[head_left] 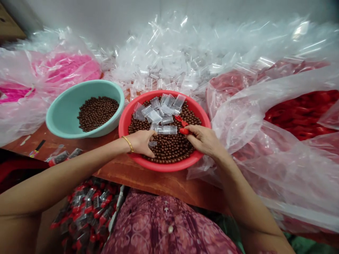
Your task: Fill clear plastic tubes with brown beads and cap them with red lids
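"What's at the far left?"

"A bag of pink pieces (pixel 71 67), then a teal basin (pixel 62 113) with brown balls (pixel 99 111) heaped toward its right side. Below the table's edge lies a heap of filled tubes (pixel 90 204) with red ends."

"And the left hand (pixel 140 141)?"

"It reaches over the near left rim of the red basin (pixel 162 167), thumb apart from the fingers. A clear rim (pixel 153 144) shows in that gap; I cannot tell whether the hand grips it. The index fingertip is at the left end of a clear tube (pixel 167 130), which lies on the brown balls in the red basin."

"More tubes there?"

"Yes, a loose cluster (pixel 159 110) on the balls toward the back, and a big pile (pixel 169 60) behind the basin."

"The right hand (pixel 201 138)?"

"Thumb and forefinger pinch a red cap (pixel 183 131) over the balls, just beside the tube's right end. Other red caps (pixel 178 119) lie just beyond it."

"Farthest right?"

"An open plastic bag (pixel 238 98) of red pieces (pixel 302 114)."
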Demonstrator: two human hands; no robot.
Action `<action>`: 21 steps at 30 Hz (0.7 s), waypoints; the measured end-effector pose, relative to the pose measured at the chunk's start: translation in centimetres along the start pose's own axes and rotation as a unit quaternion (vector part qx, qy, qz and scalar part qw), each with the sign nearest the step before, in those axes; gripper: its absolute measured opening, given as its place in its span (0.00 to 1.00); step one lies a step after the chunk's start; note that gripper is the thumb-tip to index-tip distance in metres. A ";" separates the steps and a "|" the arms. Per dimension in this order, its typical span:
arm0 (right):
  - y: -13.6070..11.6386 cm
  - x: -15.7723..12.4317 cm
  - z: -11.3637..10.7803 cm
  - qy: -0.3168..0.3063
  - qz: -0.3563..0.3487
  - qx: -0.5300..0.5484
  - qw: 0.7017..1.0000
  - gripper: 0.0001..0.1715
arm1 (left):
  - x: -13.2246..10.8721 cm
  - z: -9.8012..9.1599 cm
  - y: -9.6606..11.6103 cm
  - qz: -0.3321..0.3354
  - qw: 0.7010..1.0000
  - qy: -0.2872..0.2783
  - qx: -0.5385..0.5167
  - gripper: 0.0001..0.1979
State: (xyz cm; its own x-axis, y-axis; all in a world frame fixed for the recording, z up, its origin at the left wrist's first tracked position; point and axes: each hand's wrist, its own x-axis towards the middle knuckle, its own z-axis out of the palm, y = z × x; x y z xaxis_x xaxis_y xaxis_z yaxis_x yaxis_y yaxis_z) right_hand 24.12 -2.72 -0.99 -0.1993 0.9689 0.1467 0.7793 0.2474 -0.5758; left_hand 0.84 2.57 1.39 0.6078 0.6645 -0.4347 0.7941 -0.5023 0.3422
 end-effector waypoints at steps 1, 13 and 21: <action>0.0 0.0 0.0 0.000 0.001 0.002 1.000 0.10 | -0.3 -0.2 -0.4 -0.004 1.000 -0.004 -0.001 0.31; 0.1 0.0 0.0 0.008 -0.007 0.020 1.000 0.08 | 0.2 0.0 -0.2 0.052 0.992 0.010 0.113 0.14; 0.3 -0.1 0.0 0.011 -0.001 0.040 0.999 0.08 | -0.1 -2.3 -0.2 0.059 0.983 -0.079 0.156 0.24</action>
State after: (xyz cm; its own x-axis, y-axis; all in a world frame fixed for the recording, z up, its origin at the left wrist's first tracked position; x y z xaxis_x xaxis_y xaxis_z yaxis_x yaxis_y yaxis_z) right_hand 24.37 -2.77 -1.24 -0.1873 0.9684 0.1644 0.7281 0.2492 -0.6385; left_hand 0.59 3.87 3.28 0.6701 0.5102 -0.5391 0.6672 -0.7323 0.1364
